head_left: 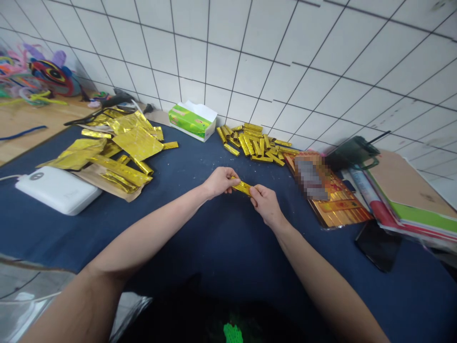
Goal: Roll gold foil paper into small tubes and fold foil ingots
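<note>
The left hand and right hand pinch a gold foil piece above the bench, covering both its ends, so I can't tell whether those are folded.

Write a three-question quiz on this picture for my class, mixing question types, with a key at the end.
1. What do the left hand and the right hand hold between them?
2. True or false: the white device lies to the right of the green tissue pack.
3. Which is nearest the heap of gold rolls?
(a) the blue strip
(b) the green tissue pack
(c) the white device

Key:
1. One narrow gold piece, with an end in each hand.
2. False; it lies to the left.
3. (b)
</note>
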The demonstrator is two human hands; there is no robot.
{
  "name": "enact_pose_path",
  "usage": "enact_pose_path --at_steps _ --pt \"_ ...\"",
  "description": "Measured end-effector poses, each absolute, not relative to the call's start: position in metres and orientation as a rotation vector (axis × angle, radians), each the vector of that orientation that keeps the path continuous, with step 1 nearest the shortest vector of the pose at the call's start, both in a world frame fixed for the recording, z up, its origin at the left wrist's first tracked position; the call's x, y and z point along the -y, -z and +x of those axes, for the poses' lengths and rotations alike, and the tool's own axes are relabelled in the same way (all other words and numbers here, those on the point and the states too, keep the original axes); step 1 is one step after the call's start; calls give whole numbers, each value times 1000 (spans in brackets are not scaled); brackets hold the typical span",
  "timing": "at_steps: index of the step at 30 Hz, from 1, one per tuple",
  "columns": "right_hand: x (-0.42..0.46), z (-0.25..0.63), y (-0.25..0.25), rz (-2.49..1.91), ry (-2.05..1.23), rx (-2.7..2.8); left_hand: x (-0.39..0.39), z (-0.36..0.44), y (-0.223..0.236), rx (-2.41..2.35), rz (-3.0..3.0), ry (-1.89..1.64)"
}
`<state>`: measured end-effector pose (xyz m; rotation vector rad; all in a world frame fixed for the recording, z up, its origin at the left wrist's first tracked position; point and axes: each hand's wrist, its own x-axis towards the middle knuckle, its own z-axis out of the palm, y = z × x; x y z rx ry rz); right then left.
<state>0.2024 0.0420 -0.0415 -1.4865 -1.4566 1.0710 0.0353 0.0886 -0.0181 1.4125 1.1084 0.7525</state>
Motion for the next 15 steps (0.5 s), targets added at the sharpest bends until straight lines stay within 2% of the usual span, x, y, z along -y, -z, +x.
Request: enact_pose_path --at_steps 10,12,15 --pt "-48 210 31 -1591 -760 1751 -82 42 20 -1176 1455 -777" --pt "-53 217 29 -1619 -743 1868 -80 41 19 -1174 1479 -677" --pt "-60 228 25 -1598 -832 2115 -76 37 10 -1169 1682 -339"
